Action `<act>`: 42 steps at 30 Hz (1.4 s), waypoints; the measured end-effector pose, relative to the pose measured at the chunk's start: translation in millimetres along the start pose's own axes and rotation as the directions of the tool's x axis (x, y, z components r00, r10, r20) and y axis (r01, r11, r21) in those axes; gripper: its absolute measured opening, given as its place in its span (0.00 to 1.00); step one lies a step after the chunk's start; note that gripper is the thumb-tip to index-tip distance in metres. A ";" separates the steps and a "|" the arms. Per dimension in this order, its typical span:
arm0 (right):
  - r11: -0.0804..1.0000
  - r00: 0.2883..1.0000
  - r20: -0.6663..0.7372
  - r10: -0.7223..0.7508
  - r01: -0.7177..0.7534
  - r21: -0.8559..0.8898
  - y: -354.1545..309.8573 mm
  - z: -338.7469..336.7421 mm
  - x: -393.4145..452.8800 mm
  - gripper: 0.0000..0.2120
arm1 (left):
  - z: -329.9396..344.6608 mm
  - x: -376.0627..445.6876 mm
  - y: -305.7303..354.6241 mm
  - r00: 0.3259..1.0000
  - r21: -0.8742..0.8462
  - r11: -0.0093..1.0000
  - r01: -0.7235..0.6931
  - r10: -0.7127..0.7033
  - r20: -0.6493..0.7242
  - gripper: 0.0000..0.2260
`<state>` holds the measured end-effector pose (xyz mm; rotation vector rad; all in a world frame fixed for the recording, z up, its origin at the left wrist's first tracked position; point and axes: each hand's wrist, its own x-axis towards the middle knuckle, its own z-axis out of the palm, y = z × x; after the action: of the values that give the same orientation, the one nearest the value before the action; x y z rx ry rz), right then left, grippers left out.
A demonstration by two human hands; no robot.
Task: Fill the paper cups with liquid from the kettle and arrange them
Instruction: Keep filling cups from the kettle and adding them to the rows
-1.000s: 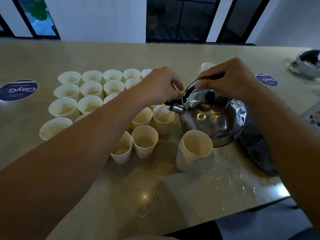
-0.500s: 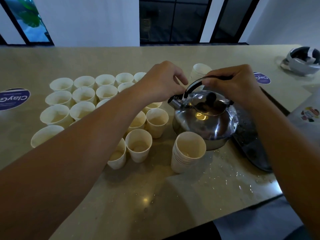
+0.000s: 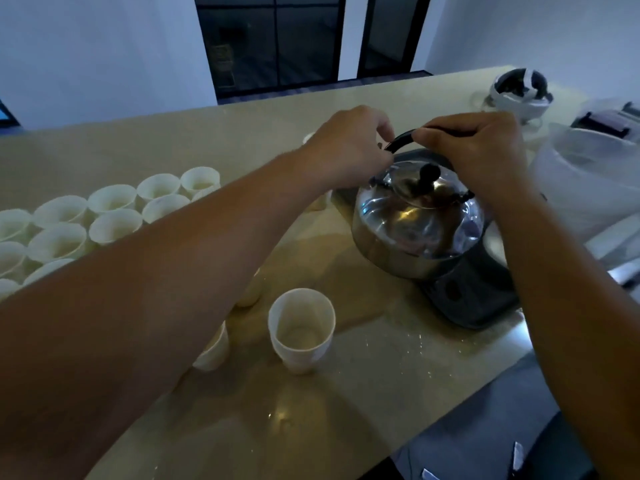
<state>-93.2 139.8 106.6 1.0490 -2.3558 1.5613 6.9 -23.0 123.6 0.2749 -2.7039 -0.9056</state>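
Observation:
A shiny steel kettle [image 3: 415,226] with a black lid knob stands upright on a dark tray [image 3: 474,299]. My right hand [image 3: 481,150] grips the top of its black handle [image 3: 401,138]. My left hand [image 3: 349,147] pinches the handle's left end near the spout side. A stack of white paper cups [image 3: 301,330] stands in front of the kettle. Several white paper cups [image 3: 110,202] sit in rows at the left, partly hidden by my left forearm.
The beige table [image 3: 346,410] is wet with droplets near the tray. A translucent plastic container [image 3: 588,181] stands at the right, a white and black device [image 3: 519,91] at the far right back. The table's near edge runs diagonally at the lower right.
The kettle has swung right, away from the cups, and come level onto the dark tray. Both hands stayed on its handle. My view has turned to the right.

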 end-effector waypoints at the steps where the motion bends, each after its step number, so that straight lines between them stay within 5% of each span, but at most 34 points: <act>1: 1.000 1.000 -0.022 0.009 -0.009 -0.001 6.2 -3.0 1.3 0.06 | 7.7 8.0 2.0 1.000 0.010 1.000 -0.011 0.011 0.016 0.15; 11: 0.989 0.965 -0.218 0.144 -0.149 -0.005 72.0 -14.7 21.3 0.06 | 65.7 78.6 14.5 0.983 0.066 0.995 -0.080 0.068 0.173 0.22; 27: 0.966 0.952 -0.204 0.230 -0.249 -0.074 125.3 -6.7 21.0 0.07 | 107.3 110.3 -8.3 0.937 0.068 0.998 -0.018 -0.007 0.350 0.33; 34: 0.861 0.973 -0.150 0.174 -0.224 -0.456 96.1 -6.3 3.7 0.27 | 74.8 68.9 -10.1 0.918 0.022 0.999 0.034 -0.040 0.395 0.28; 38: 0.985 0.986 -0.132 -0.098 0.076 -0.158 50.2 16.4 -32.3 0.15 | 38.2 18.9 -8.0 0.863 0.103 0.995 0.012 -0.062 0.501 0.17; 42: 0.993 0.974 0.195 -0.118 0.109 0.053 18.6 36.5 -73.5 0.08 | -4.0 -41.5 -14.1 0.873 0.039 0.995 0.096 -0.103 0.476 0.13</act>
<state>-39.8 147.9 42.0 1.3818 -2.3450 1.5374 48.6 -25.5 109.8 0.2167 -3.1744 -1.1092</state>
